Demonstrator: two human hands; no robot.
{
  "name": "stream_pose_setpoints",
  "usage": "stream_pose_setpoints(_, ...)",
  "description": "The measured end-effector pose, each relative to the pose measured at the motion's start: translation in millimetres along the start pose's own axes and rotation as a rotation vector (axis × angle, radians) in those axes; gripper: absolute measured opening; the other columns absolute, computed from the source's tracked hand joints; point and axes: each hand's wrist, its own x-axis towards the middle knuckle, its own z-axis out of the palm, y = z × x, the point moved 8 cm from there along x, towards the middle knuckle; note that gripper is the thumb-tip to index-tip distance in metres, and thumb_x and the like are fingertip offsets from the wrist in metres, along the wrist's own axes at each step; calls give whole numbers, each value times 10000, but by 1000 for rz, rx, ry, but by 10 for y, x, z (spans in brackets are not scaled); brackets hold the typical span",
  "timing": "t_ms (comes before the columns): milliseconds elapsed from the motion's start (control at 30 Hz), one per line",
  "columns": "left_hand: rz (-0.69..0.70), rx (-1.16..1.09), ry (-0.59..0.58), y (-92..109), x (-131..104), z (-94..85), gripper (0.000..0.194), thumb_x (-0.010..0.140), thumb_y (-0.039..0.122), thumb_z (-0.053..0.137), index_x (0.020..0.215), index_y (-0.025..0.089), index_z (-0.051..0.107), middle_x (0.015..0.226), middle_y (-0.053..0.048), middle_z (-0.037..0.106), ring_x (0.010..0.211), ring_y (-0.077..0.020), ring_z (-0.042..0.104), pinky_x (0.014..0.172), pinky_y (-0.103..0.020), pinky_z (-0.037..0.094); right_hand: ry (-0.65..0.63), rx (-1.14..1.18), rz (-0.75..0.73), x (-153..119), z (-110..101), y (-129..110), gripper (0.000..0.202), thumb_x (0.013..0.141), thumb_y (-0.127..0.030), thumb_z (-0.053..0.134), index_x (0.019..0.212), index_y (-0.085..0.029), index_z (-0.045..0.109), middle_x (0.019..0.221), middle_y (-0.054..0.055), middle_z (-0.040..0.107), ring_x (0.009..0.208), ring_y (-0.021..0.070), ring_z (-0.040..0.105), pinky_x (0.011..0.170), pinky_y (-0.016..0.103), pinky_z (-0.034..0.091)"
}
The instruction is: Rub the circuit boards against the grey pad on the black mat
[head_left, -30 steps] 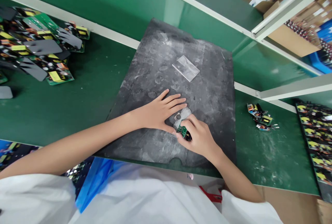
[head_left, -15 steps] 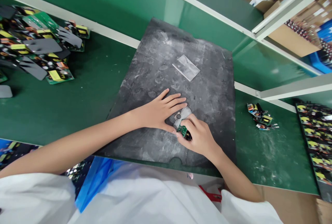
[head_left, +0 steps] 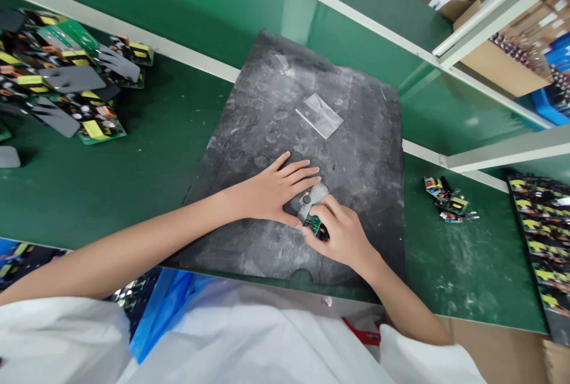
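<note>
My right hand [head_left: 338, 229] grips a small green circuit board [head_left: 313, 223] between thumb and bent fingers, low on the worn black mat [head_left: 267, 253]. A grey plate with a round dark spot [head_left: 315, 195] lies against the board's far end. Flat beside it, fingers spread, my left hand [head_left: 280, 191] rests with its thumb tip close to the board. The palm side of the left hand and most of the board's parts are hidden. Farther up the mat lies a shiny rectangular plate [head_left: 319, 116].
Boards with grey plates [head_left: 73, 78] are heaped at the left of the green bench. A few loose boards [head_left: 449, 199] lie right of the mat, and a tray of boards [head_left: 541, 247] stands at the far right. A pale frame post [head_left: 503, 7] rises at upper right.
</note>
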Motion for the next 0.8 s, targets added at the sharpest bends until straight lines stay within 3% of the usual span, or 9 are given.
stream_pose_setpoints(800,12,-11,39,-1,-6,-11,873,791,702,443,1467,181,260,1517,-94,294,1414,-310,216,1151,-546,31,6,27,-3,-8,7,12,140,858,-322,500,827,-186,517,774,24,504,608,121,514,537,230,410)
